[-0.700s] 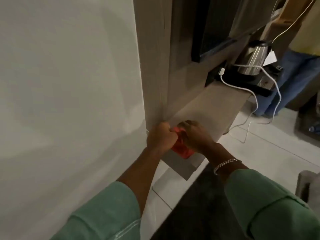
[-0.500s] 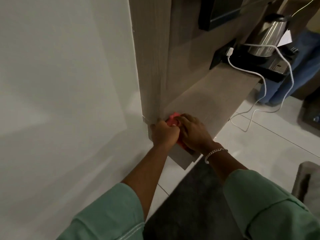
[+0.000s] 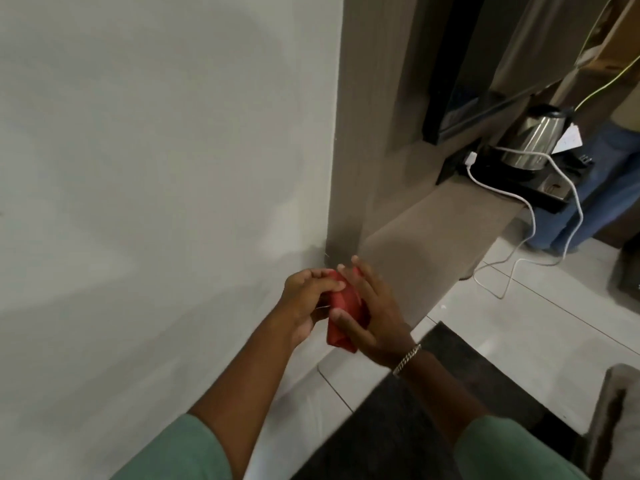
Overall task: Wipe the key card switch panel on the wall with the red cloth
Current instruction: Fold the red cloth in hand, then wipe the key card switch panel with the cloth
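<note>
Head view — red cloth point(image 3: 343, 308) between both hands

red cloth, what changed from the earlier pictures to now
Both hands have lifted the red cloth off the end of the wooden shelf and drawn it back; the left hand and right hand still grip it together. The kettle and white cable are unmoved.

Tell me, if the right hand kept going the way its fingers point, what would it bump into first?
Probably the wood panel at the wall corner. The right hand, holding the red cloth, points up and slightly left toward it; depth is hard to judge.
</note>
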### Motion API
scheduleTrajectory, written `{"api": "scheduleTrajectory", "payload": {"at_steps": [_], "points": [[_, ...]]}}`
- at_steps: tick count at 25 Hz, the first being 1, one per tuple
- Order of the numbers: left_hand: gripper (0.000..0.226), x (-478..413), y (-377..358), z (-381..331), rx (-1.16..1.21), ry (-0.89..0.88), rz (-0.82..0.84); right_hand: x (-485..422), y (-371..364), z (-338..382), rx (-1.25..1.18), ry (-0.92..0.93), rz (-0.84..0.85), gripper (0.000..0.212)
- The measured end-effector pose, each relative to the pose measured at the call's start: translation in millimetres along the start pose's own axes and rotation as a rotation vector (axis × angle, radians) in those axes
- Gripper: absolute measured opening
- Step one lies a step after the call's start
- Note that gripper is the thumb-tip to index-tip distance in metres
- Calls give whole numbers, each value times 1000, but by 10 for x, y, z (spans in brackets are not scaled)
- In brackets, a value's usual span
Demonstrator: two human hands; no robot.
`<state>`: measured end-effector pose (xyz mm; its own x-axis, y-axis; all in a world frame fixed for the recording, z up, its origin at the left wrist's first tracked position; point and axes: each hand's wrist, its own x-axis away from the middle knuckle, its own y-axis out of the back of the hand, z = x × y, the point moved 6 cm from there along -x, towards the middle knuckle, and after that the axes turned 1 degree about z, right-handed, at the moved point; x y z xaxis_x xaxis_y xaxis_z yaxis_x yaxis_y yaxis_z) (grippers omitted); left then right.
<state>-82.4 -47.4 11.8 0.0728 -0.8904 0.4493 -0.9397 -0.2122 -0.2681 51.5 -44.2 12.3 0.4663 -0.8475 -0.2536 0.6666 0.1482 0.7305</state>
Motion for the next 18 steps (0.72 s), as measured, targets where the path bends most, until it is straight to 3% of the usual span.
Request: {"api": "scheduleTrajectory", "payload": {"at_steps": [3,6,12,15,18], "points": [[28,803,421,-506,44,-104,76,112,-15,1062,-114,151,-136,80],[38,1751,932,-1082,28,-326,77,170,-123,2149,-176,291,-353,75],[37,3897,2036,-2076,-448,-1091,-301,221,-380,4074,-247,611,-615,73],[30,4962,2626,-2326,-498,-1482,-493,280,-570,4940,-281,750,-654,73],[30,5641,3286,-2428,-497,-1708,-800,240,-719,5480,-297,765,-670,68]]}}
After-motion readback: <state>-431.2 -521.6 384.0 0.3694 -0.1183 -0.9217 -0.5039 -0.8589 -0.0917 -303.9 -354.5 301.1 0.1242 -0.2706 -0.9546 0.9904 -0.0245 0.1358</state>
